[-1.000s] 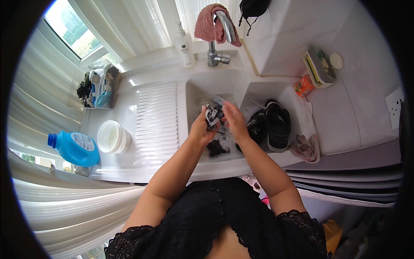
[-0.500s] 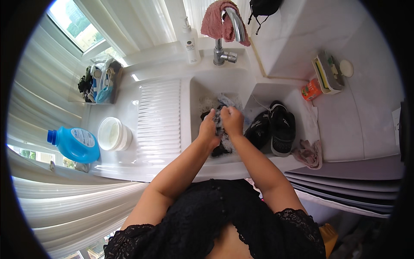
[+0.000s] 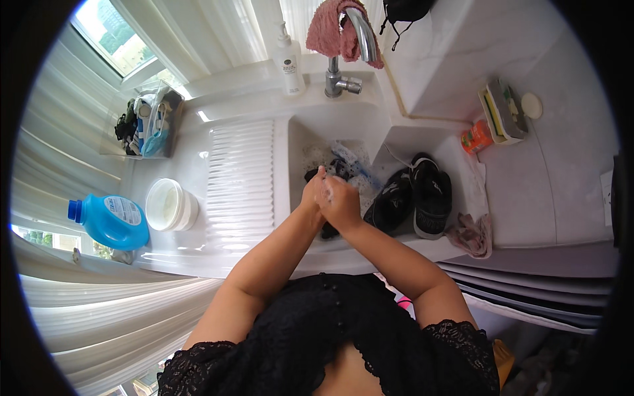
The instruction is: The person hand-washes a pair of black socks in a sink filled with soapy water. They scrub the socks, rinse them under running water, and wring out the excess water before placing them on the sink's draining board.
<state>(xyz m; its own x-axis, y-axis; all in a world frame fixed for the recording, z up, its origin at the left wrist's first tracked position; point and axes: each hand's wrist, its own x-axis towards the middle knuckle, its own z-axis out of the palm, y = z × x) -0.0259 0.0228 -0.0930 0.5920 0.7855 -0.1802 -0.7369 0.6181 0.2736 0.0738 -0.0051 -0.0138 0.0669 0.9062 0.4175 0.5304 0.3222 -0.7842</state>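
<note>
My left hand [image 3: 313,193] and my right hand [image 3: 339,202] are pressed together low in the white sink basin [image 3: 300,129]. The right one lies over the left palm, with suds on its knuckles. Both are closed on a wet black cloth [image 3: 339,170]; its dark folds show beyond the hands and below them, while the part between the palms is hidden. Soapy water with foam surrounds it. Just behind the hands, a light blue item [image 3: 352,158] lies in the suds, its kind unclear.
Black shoes [image 3: 430,201] stand in the right compartment, a pink rag [image 3: 472,234] at its edge. On the left are a ribbed washboard [image 3: 241,181], white tub [image 3: 170,206], blue detergent jug [image 3: 112,221] and clear box [image 3: 148,122]. A pink towel hangs over the faucet [image 3: 335,82].
My right hand has moved left and nearer, from beside the left hand to over it. The black cloth between them is now more covered.
</note>
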